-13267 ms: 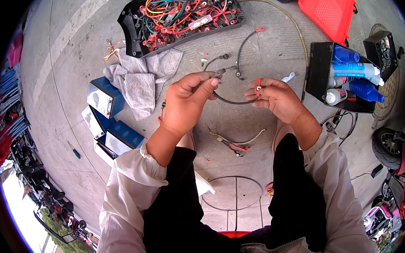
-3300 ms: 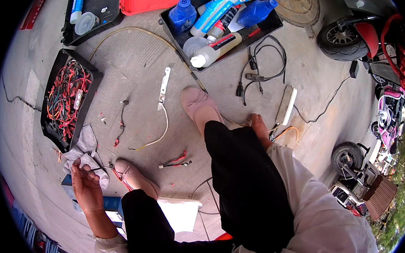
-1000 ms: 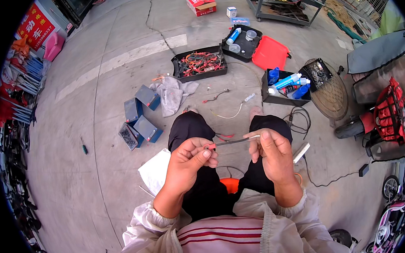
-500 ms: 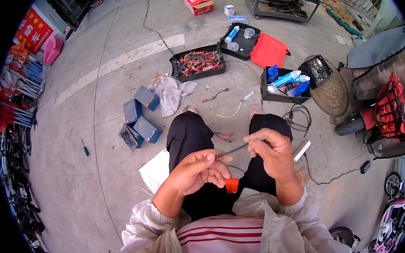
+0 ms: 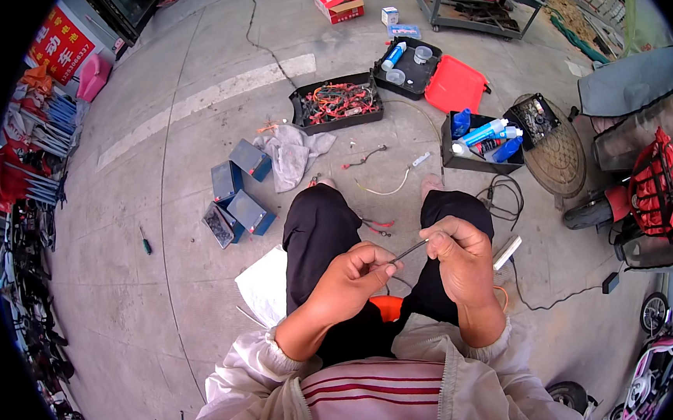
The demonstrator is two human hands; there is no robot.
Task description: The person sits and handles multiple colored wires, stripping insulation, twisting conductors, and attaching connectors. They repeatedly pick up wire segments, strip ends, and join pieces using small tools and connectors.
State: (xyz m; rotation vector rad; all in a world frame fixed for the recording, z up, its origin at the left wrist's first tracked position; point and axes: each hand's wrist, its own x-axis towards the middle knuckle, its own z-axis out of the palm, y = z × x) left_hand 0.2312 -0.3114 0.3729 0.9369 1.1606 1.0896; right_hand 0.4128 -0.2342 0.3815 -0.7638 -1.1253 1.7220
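I sit low over my black-trousered knees on a concrete floor. My left hand point(image 5: 354, 275) and my right hand point(image 5: 458, 258) are raised close together in front of me, and each pinches one end of a short dark wire point(image 5: 410, 249) stretched between them. On the ground past my knees lie a pale curved cable point(image 5: 388, 188) and a small red-and-black lead point(image 5: 377, 226).
A black tray of red and black wires point(image 5: 337, 102), a grey rag point(image 5: 292, 152), blue battery blocks point(image 5: 240, 192), a black box of blue bottles point(image 5: 482, 142), a red lid point(image 5: 454, 86) and a white sheet point(image 5: 266, 283) surround me. A scooter point(image 5: 648, 196) stands at right.
My hands have closed in on each other, the wire between them now shorter and angled up to the right. The view has tilted slightly down.
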